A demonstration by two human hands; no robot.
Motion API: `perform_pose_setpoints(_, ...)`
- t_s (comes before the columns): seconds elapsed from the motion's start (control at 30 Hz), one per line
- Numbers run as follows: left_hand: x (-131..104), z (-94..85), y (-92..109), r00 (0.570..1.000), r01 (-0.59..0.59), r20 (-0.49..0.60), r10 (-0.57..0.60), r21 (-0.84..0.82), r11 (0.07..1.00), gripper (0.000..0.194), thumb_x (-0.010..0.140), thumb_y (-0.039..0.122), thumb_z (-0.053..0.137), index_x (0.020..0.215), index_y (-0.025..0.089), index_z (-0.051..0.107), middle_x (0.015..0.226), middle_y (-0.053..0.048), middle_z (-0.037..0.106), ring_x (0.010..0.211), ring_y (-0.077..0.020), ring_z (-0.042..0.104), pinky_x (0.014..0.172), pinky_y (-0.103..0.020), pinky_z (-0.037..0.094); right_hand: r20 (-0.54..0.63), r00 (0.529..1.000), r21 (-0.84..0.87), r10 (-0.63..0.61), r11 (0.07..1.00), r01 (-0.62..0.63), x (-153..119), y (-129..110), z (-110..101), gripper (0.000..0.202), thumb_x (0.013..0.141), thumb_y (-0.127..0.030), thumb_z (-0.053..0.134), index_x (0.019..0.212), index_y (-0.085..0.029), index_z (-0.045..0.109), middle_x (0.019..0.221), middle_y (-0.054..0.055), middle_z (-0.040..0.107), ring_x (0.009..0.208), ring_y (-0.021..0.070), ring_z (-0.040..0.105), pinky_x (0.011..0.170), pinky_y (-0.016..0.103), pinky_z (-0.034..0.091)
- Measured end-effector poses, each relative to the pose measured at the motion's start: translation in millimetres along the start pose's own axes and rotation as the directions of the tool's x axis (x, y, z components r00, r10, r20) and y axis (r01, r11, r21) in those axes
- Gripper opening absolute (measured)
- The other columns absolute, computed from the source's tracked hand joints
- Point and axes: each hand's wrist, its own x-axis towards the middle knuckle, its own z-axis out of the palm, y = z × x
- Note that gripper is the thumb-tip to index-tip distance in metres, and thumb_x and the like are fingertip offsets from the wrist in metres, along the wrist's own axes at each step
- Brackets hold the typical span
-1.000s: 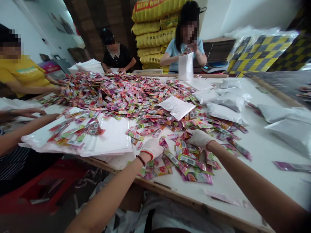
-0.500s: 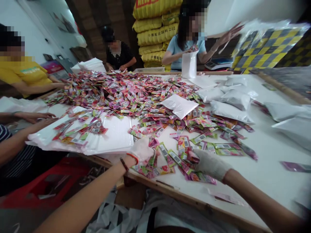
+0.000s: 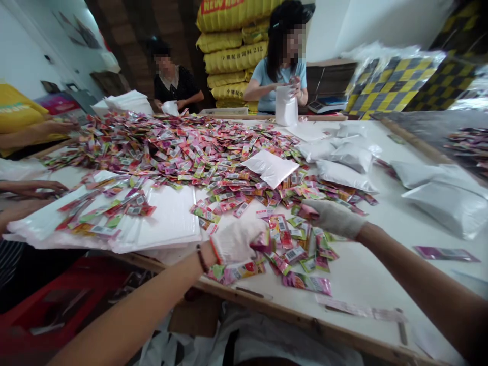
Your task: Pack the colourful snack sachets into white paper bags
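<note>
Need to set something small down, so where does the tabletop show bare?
Tabletop shows between the right forearm and the plump white bags; also between that forearm and the near loose packets, beyond the pale strip. Crowded: the middle packet heap, the packet-strewn white stack, and around the left hand and right hand.

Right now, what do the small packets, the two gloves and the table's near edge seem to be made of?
Small packets: glossy printed film, plastic or foil, given the glints and creases. Gloves: probably matte fabric, pale and shineless, weave unclear. Near edge: seemingly unpainted wood, brown with little shine.
</note>
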Motion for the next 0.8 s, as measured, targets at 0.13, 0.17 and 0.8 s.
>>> perform_pose_setpoints(0.13,41,31.0,18,0.95,-0.289,0.194,0.244,0.255,0.923,0.029,0.067,0.023,0.061,0.096,0.02,0.06,0.088,-0.009,0.063,0.078,-0.0236,0.058,0.075,-0.036,0.043,0.229,0.973,-0.256,0.039,0.967,0.022,31,-9,11,0.027,0.065,-0.023,0.063,0.092,-0.02,0.065,0.09,0.01,0.069,0.082,0.0256,0.061,0.069,0.031,0.039)
perform_pose_setpoints(0.17,47,36.2,19,0.944,-0.307,0.216,0.25,0.294,0.905,0.027,0.068,0.023,0.06,0.095,0.02,0.061,0.086,-0.009,0.063,0.075,-0.0239,0.058,0.073,-0.038,0.043,0.245,0.968,-0.284,0.059,0.959,0.013,35,-10,12,0.025,0.065,-0.024,0.063,0.089,-0.019,0.067,0.09,0.012,0.069,0.083,0.0272,0.061,0.068,0.032,0.039)
perform_pose_setpoints(0.8,89,50.0,10,0.793,0.592,-0.042,-0.608,-0.182,0.785,0.045,0.064,0.03,0.065,0.105,0.012,0.054,0.102,-0.019,0.064,0.094,-0.0269,0.062,0.075,-0.031,0.045,0.115,0.782,0.221,0.613,0.751,-0.622,-49,-10,36,0.051,0.063,-0.027,0.062,0.109,-0.015,0.045,0.074,0.009,0.062,0.057,0.0192,0.059,0.046,0.026,0.039)
